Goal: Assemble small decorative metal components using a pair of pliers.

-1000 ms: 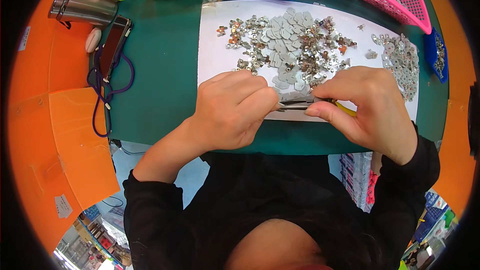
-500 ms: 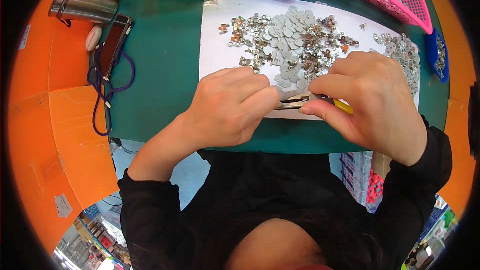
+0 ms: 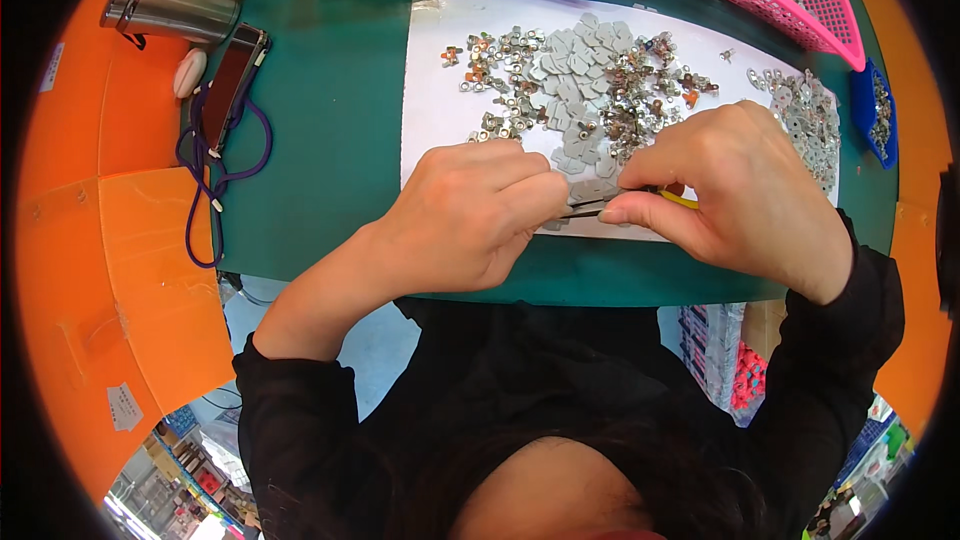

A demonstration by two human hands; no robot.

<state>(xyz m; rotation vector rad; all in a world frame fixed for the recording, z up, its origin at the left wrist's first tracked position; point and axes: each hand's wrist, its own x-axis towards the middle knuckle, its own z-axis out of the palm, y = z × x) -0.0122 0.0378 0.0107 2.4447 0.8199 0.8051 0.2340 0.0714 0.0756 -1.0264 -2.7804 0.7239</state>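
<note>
Yellow-handled pliers (image 3: 682, 201) over white sheet's (image 3: 430, 120) near edge, fingers of right hand (image 3: 735, 195) wrapped round them. Left hand (image 3: 472, 205) fingers bunched at tips, can't tell on what. Looks like mid-plier work; next move calls for steady grip, tips lined up.

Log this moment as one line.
right hand: gripping yellow-handled tool | left hand: closed at tool's far end, contents hidden | flat grey pieces: heaped on white sheet
</note>
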